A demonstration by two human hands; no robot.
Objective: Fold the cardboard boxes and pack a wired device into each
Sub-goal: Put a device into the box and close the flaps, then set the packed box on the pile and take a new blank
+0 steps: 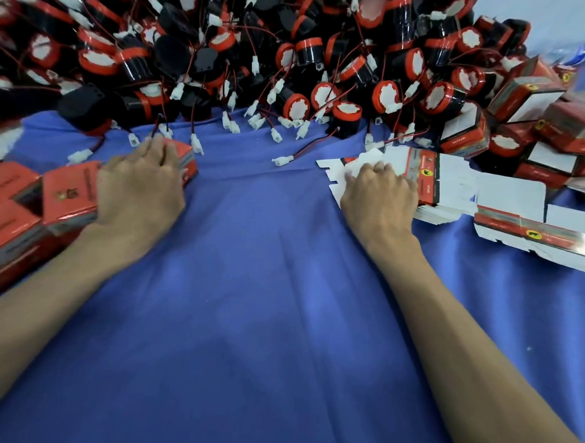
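Head view: my left hand [140, 186] grips a red box [187, 161]; my right hand [381, 194] pinches flat boxes [451, 180], yellow emblem, print unreadable; wired devices [290, 55] heaped beyond on blue counter [282, 287].

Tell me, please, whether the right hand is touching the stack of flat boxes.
Touching. The head view shows the right hand resting on the stack of flat boxes, with its fingers bent onto the white top sheet and no gap between them.
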